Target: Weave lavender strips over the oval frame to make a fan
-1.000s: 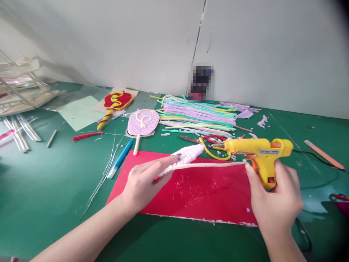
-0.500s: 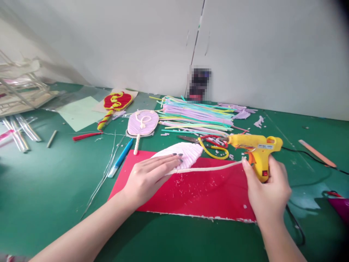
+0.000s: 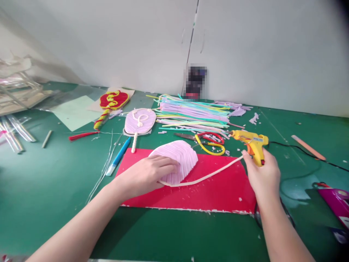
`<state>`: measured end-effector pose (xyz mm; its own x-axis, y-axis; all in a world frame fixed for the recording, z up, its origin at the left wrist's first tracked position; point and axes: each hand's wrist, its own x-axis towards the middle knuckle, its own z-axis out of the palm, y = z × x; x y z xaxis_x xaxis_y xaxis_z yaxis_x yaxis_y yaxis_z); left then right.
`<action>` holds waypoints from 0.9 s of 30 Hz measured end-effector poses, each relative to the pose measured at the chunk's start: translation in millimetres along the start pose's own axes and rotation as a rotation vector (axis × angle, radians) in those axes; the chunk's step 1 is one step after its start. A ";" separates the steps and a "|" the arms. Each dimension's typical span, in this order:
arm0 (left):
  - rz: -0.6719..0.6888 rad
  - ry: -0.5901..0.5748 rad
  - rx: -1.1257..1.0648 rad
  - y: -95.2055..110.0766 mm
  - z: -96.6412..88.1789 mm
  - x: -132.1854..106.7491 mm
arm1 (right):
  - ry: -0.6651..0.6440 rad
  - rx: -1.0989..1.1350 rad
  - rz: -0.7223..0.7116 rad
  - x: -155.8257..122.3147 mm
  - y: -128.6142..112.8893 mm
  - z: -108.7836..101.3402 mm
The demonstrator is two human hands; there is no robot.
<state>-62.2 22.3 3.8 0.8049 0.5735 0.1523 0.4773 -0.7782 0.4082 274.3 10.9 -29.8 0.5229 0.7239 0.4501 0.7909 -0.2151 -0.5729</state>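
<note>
your left hand [image 3: 147, 174] lies over the near-left part of the red mat [image 3: 218, 196], fingers stretched out almost flat and pressing down on the lilac ribbed piece [image 3: 181, 156]. nothing is gripped that shows; your thumb is hidden under the palm, so i cannot tell whether it pinches anything. the lilac ribbed piece rests flat on the mat, toward its far-left side.

a white cord [image 3: 212, 174] comes out from under that hand at the piece's near edge and runs across the middle of the mat up to its far-right corner. there it meets the tip of your right hand [image 3: 263, 176]. that hand is curled closed around the handle of the yellow glue gun [image 3: 251, 140], just beyond the mat's right end, with the nozzle pointing left. whether the cord is pinched or only touching your fingertip is not clear.

just past the mat's far edge lie red-handled scissors [image 3: 209, 139] with a yellow loop beside them. further beyond is a pile of pastel sticks [image 3: 193, 112]. off the far-left corner sit a blue pen [image 3: 118, 156], a finished lilac fan [image 3: 140, 122] and, beyond it, a red and yellow fan [image 3: 113, 100].
</note>
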 end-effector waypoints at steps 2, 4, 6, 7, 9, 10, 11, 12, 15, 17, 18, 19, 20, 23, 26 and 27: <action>-0.058 -0.058 -0.020 0.3 -2.2 -1.2 | -0.055 -0.030 0.047 2.4 4.6 1.6; -0.100 -0.097 -0.044 0.2 -5.4 -2.8 | -0.098 -0.060 0.077 3.1 8.6 4.0; -0.125 -0.126 -0.062 -0.3 -8.4 -4.4 | -0.125 -0.087 0.086 2.9 12.2 7.1; -0.131 -0.135 -0.070 -0.6 -9.4 -4.8 | -0.135 -0.103 0.086 2.7 14.1 8.9; -0.140 -0.137 -0.081 -0.7 -10.1 -4.9 | -0.144 -0.131 0.084 2.6 18.4 12.4; -0.142 -0.131 -0.088 -0.5 -9.8 -4.4 | -0.141 -0.141 0.086 2.8 20.9 14.1; -0.142 -0.121 -0.097 -0.2 -9.1 -3.6 | -0.133 -0.148 0.090 3.1 23.5 15.6; -0.139 -0.107 -0.108 0.1 -8.0 -2.6 | -0.124 -0.154 0.097 3.3 26.0 16.8; -0.122 -0.061 -0.134 0.0 -3.1 0.9 | -0.109 -0.188 0.110 3.1 30.6 18.0; -0.109 -0.024 -0.135 -1.2 0.9 2.8 | -0.069 -0.222 0.078 1.9 28.3 15.8; -0.099 -0.008 -0.136 -1.9 3.0 3.5 | -0.029 -0.228 0.034 1.1 25.1 13.7; -0.091 0.009 -0.138 -2.7 5.0 4.2 | 0.017 -0.217 -0.035 0.2 20.4 11.2; -0.087 0.028 -0.141 -3.3 6.8 4.9 | 0.056 -0.183 -0.127 -0.8 14.5 8.3; -0.108 0.080 -0.164 -3.1 8.8 7.7 | -0.010 0.043 -0.438 -6.1 -8.4 -0.8; -0.163 0.079 -0.188 0.4 5.2 13.5 | -0.378 0.254 -0.572 -14.9 -29.7 -6.7; -0.182 0.064 -0.193 1.9 3.6 16.2 | -0.488 0.293 -0.603 -17.9 -34.6 -7.5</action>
<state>-47.0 29.2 3.8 0.6850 0.7195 0.1146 0.5310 -0.6007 0.5976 240.0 0.5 -12.9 -0.2142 0.8780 0.4281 0.7414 0.4315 -0.5140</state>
